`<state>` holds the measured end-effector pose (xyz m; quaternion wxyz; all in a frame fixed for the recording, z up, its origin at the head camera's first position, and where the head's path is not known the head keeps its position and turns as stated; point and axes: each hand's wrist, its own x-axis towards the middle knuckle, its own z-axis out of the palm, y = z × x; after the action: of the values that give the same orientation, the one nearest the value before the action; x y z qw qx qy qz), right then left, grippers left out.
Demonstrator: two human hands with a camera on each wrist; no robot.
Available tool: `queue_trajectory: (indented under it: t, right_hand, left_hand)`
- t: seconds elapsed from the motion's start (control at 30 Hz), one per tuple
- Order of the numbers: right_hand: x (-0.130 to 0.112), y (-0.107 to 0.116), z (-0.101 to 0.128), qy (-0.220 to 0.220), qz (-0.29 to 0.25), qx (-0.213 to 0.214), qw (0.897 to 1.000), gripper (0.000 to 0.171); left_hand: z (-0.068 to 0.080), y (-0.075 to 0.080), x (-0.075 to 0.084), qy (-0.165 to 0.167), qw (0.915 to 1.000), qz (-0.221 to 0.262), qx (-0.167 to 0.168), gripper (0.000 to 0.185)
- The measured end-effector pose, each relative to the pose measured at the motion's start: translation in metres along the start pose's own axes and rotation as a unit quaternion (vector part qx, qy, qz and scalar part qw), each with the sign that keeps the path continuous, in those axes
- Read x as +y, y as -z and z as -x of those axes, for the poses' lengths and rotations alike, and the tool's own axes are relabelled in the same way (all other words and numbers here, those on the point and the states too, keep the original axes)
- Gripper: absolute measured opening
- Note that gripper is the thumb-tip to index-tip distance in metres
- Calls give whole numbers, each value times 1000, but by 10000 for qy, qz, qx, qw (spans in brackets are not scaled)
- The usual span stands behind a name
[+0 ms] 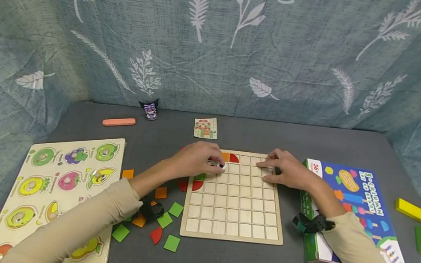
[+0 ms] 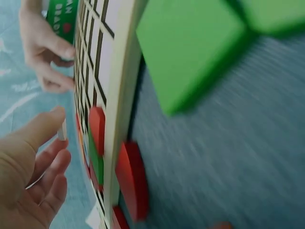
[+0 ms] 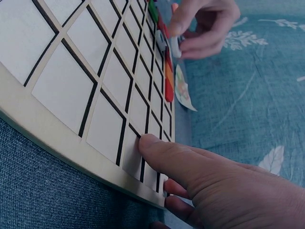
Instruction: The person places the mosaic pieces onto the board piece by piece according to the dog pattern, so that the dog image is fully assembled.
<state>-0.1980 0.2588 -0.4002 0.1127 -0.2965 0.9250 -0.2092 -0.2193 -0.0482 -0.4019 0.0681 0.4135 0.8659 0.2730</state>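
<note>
Pale grid-patterned board [image 1: 231,238], plain green tiles [image 1: 172,243], orange tiles [image 1: 161,193], red tile [image 1: 156,235], blue-green curtain [image 1: 211,71] with white leaf print

The box [image 1: 373,213] carries "36+" at one corner, with tiny lettering beside it, and "5-COLUMN" in white capitals above a smaller line too blurred to read surely. White letters on its green side [image 2: 62,19] are blurred too. The fruit puzzle board [image 1: 52,172] bears captions too small to read.

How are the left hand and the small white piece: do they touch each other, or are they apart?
Touching: the left wrist view shows the left hand pinching the small white piece between thumb and fingertip.
</note>
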Motion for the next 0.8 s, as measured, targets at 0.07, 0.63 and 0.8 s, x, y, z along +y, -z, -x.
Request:
queue_trajectory:
  t: [0.07,0.63,0.8]
  right_hand:
    - [0,0,0,-22,-17,-2,10000,42]
    - [3,1,-1,-2,-6,-20,10000,42]
    - [1,0,-1,-6,-25,-60,10000,42]
  left_hand:
    - [-6,-3,5,6,9999,-147,-32,16]
    - [-27,-21,19,165,9990,-369,184,10]
    - [-27,-22,19,201,9988,-428,115,10]
